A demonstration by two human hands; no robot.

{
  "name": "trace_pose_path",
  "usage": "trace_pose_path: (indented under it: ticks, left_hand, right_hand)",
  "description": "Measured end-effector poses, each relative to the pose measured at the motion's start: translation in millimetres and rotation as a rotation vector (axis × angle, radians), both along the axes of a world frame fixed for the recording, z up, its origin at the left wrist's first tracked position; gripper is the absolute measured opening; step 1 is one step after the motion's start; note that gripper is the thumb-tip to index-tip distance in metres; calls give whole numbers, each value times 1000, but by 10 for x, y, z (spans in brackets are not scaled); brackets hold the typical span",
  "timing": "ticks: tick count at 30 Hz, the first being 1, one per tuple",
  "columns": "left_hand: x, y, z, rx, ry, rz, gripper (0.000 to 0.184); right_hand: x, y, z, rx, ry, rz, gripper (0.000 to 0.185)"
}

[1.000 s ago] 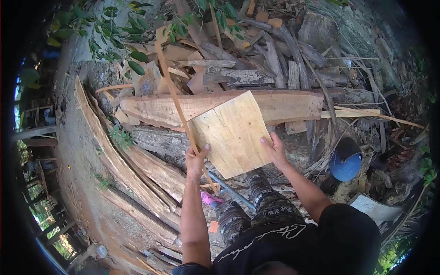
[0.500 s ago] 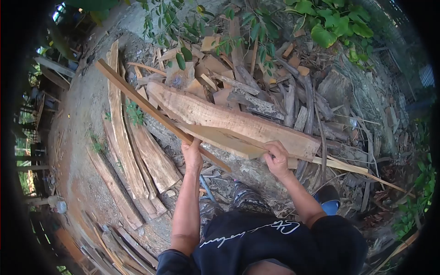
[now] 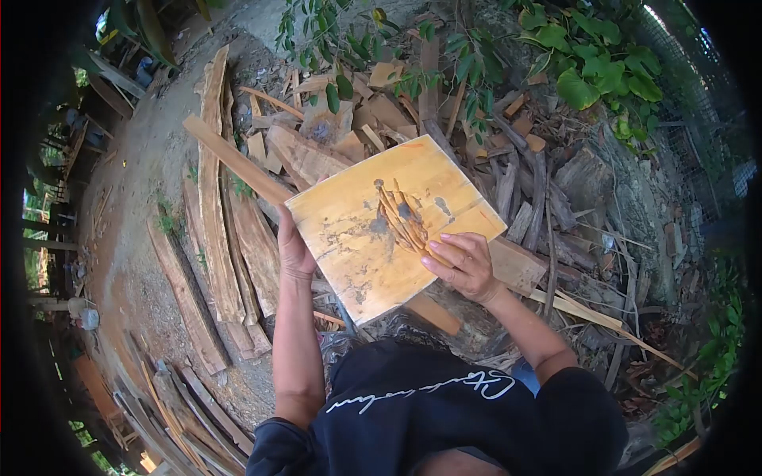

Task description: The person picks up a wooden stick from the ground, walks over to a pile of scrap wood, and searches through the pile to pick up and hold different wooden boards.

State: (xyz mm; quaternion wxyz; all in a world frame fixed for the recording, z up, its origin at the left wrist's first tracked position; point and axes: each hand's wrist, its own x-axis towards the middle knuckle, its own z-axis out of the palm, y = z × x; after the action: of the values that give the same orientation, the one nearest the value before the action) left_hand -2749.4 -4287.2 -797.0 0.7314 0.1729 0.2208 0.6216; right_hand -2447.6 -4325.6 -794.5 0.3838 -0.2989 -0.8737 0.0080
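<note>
Yellowish board (image 3: 341,226) meets right hand (image 3: 468,268); left hand (image 3: 294,247) grips it, apparently underneath.

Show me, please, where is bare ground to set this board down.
The widest bare dirt lies left of the long planks, beyond the lower-left slats. Past the board, the wood pile is crowded; sticks clutter the right side.

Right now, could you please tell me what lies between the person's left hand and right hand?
In the head view, the wooden board fills the stretch from left hand to right hand, its face bearing a brown, strand-like patch.
</note>
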Motion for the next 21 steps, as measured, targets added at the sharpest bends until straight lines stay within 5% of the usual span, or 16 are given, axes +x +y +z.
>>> trace_pose_path:
  ticks: [3,10,17,21]
  left_hand:
    - [-35,-30,39,-44,163,-23,69]
    - [-140,-174,-323,-221,42,54,51]
    - [-109,-330,-751,-370,90,-33,47]
    - [-124,-555,-1300,-579,93,-130,63]
  right_hand:
    - [3,46,-89,-7,-36,-1,34]
    - [-147,55,-353,-147,-96,-199,38]
    - [-36,-86,-916,-353,25,-198,35]
    - [39,-349,-1324,-579,169,-111,23]
